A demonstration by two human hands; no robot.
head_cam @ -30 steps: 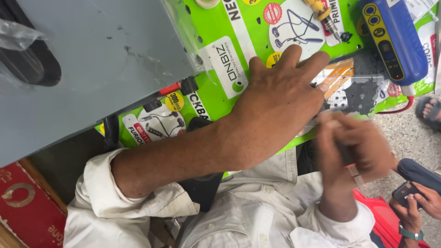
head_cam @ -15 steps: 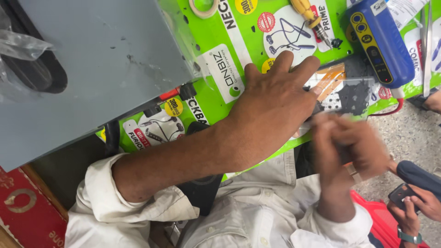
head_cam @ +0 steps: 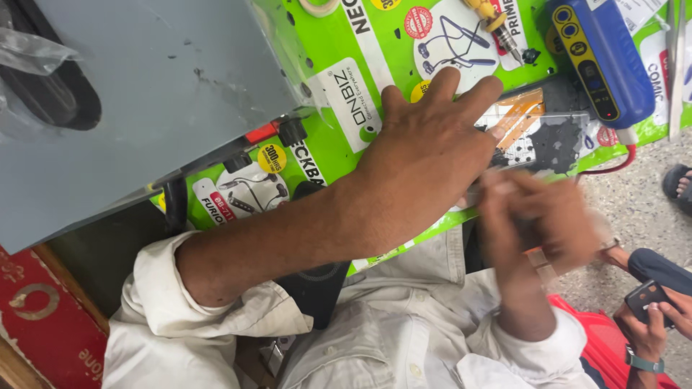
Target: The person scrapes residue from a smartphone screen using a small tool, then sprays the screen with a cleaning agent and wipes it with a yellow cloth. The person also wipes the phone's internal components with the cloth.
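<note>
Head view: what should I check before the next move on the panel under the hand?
1. Left hand pressed flat on the panel: ok.
2. Right hand grip: cannot tell, blurred.
3. Panel lying on the green bench: ok.
4. Screwdriver apart from both hands: ok.
5. Other person's hands off the bench: ok.

Green stickered board point(head_cam: 339, 144), round yellow label point(head_cam: 272, 158), perhaps clear packet point(head_cam: 537, 137)

Flat clear-wrapped pack point(head_cam: 537, 140), orange-black print, lying on green board under fingertips.
</note>
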